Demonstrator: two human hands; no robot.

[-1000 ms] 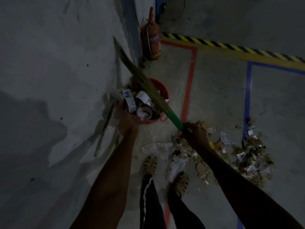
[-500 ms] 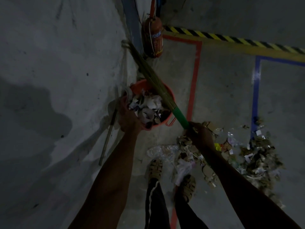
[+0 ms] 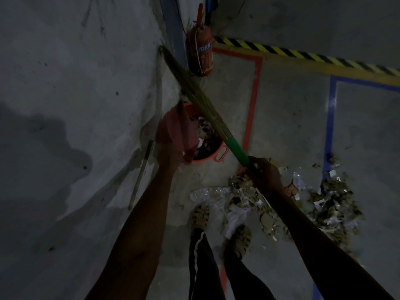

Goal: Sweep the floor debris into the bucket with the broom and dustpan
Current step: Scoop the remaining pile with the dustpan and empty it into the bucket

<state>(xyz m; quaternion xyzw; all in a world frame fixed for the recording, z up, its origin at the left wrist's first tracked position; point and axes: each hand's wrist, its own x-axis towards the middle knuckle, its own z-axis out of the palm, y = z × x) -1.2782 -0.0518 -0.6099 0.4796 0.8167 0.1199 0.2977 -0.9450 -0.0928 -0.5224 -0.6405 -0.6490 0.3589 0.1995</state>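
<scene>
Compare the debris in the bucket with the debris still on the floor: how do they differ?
The debris in the bucket is contained by the orange bucket beside the wall; the debris on the floor spreads loosely around the sandalled feet. The bucket's debris sits under the broom bristles; the floor debris lies behind the right hand. Both look like mixed paper scraps.

Concrete floor (image 3: 292,126) carries the red bucket (image 3: 216,155), scattered debris (image 3: 331,204), and a fire extinguisher (image 3: 201,55).
</scene>
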